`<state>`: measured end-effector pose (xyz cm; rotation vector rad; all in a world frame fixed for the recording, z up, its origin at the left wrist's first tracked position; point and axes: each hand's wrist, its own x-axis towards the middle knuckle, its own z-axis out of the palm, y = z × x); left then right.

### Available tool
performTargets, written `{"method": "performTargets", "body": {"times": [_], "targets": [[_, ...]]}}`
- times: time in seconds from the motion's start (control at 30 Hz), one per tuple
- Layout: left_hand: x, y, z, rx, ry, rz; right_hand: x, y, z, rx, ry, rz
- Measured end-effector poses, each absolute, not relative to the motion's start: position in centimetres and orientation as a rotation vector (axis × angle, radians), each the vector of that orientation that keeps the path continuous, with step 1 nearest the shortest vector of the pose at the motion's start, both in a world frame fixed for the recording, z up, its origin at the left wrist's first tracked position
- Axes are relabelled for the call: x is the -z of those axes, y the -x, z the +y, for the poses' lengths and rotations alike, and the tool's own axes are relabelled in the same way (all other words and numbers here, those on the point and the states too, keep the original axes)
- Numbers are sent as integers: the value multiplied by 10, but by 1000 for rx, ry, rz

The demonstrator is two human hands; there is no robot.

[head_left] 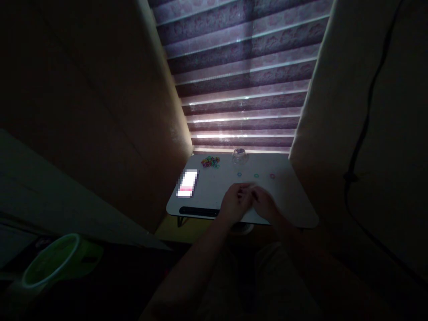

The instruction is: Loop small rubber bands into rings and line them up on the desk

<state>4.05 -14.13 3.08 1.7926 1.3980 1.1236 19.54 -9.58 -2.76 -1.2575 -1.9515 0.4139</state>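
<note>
My left hand (235, 201) and my right hand (265, 203) meet over the front part of a small white table (207, 189), fingertips close together. The fingers of both are bent inward. Dim light and blur hide whatever may be between them. Just beyond my hands lie three small rings in a row: a blue ring (239, 174), a green ring (256, 175) and a pinkish-red ring (272, 176). Farther back stands a clear rounded glass bowl (239, 157). To its left is a pile of small multicoloured rings (210, 162).
A phone (187, 183) with a bright screen lies at the table's left side, behind a black slot (199, 211) along the front edge. Pleated blinds (244, 89) hang behind the table. A green basket (63, 261) stands low on the left; a dark cable (368, 107) runs down the right wall.
</note>
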Motion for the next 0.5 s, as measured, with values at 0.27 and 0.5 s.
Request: {"method": "performTargets", "body": {"times": [0.27, 0.5], "targets": [[-4, -37, -110, -935, -1977, 1350, 27, -196, -74, -389, 1295, -2008], [-4, -37, -99, -889, -1856, 1600, 22, -195, -68, -292, 1350, -2020]]}}
